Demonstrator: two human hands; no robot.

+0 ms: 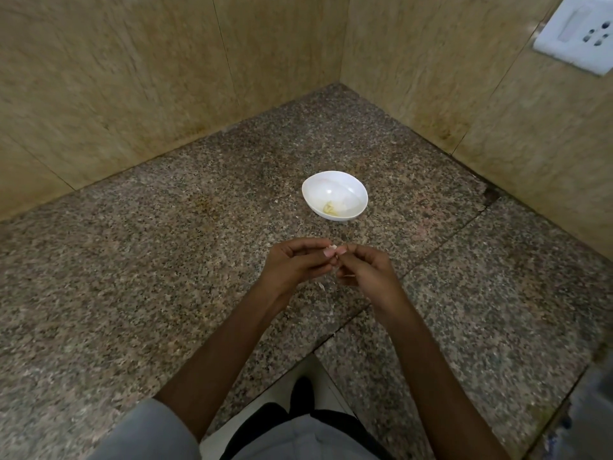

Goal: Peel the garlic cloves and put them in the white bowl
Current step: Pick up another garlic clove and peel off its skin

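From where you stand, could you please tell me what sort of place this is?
Probably a kitchen corner: a speckled granite counter, tiled walls with a socket, and a white bowl holding peeled garlic.

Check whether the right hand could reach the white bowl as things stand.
Probably yes: the white bowl sits just beyond the right hand with only bare counter between, though its fingers pinch a garlic clove.

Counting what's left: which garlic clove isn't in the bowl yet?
The garlic clove pinched between the left hand and right hand; the peeled pieces lie inside the white bowl.
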